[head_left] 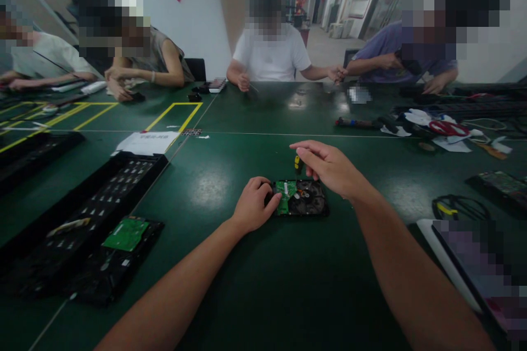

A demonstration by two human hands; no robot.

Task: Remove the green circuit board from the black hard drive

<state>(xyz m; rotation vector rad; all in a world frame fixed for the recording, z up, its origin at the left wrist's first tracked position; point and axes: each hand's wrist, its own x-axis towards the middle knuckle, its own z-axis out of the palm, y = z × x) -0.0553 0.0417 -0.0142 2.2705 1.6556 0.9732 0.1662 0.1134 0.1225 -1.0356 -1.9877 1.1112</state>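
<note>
A black hard drive (302, 198) lies flat on the dark green table, its green circuit board (285, 195) facing up. My left hand (255, 204) grips the drive's left edge, fingers curled round it. My right hand (329, 167) hovers just above the drive's far right corner, fingers stretched out and slightly bent, holding nothing. A small black and yellow tool (297, 162) lies on the table right behind the drive, under the right hand's fingers.
At left sit a long black tray (102, 192) of small parts and another drive with a green board (125, 235). Red scissors (448, 128), cables and papers lie at right. Several people sit along the table's far side. A tablet (473, 263) lies near right.
</note>
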